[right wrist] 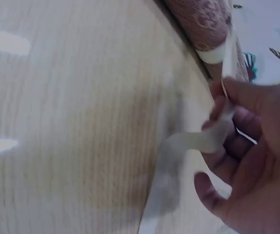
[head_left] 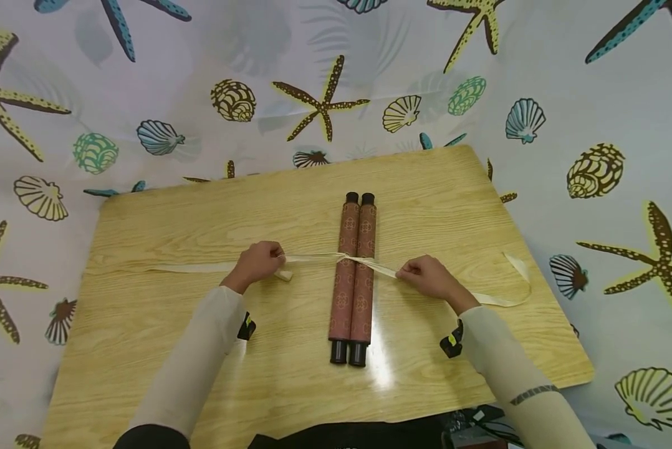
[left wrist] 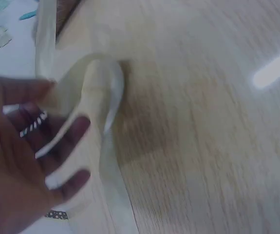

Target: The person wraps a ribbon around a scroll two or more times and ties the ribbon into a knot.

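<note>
Wood-grain table, starfish-and-shell cloth beyond its far edge and at left and right; two patterned rolls lie side by side mid-table, left hand and right hand pinching the cream ribbon crossing them

Two brown patterned, black-ended rolls lie side by side on the bench, a cream ribbon crossing their middle. The left hand and right hand pinch the ribbon on either side. Beyond the bench is a white cloth printed with starfish and shells.
</note>
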Motion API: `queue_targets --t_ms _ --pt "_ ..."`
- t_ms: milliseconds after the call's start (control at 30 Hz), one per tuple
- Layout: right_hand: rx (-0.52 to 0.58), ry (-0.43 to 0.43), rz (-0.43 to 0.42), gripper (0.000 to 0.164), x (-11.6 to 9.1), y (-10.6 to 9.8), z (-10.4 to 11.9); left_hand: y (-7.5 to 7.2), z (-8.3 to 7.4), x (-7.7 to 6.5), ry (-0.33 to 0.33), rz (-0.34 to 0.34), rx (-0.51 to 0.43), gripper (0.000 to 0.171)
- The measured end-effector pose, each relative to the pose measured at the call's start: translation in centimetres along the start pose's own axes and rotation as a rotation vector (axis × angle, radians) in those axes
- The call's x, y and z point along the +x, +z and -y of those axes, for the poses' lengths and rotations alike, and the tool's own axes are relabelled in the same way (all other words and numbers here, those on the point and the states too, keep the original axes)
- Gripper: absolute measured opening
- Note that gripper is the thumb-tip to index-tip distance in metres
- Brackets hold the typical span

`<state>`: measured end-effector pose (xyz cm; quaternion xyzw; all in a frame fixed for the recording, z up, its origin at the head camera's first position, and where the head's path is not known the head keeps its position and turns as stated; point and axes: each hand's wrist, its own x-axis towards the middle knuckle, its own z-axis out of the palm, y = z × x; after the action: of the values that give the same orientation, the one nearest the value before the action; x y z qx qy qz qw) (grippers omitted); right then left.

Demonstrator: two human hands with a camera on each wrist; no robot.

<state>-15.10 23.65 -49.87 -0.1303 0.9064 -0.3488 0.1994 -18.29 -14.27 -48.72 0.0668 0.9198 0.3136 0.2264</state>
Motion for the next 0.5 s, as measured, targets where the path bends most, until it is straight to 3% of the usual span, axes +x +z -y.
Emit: queue_targets --t_ms 133,200,333,500 --pt "0.253 -0.009 0.137 0.036 -0.5 -1.4 -0.3 -0.5 0.0 -0.3 0.071 0.100 -0.377 0.025" --pt "0.347 -0.006 0.162 0.038 -0.7 -2.2 0.0 -0.9 -0.4 -0.5 0.077 0.115 -0.508 0.026" --pt "0.453 -0.026 0.157 0.034 -0.6 -3.4 0.4 -1.6 -1.4 -0.9 0.107 0.126 -0.641 0.026" --pt "0.510 -0.066 0.116 0.030 -0.7 -5.0 1.4 -2.6 -3.7 -1.5 0.133 0.152 -0.714 0.034"
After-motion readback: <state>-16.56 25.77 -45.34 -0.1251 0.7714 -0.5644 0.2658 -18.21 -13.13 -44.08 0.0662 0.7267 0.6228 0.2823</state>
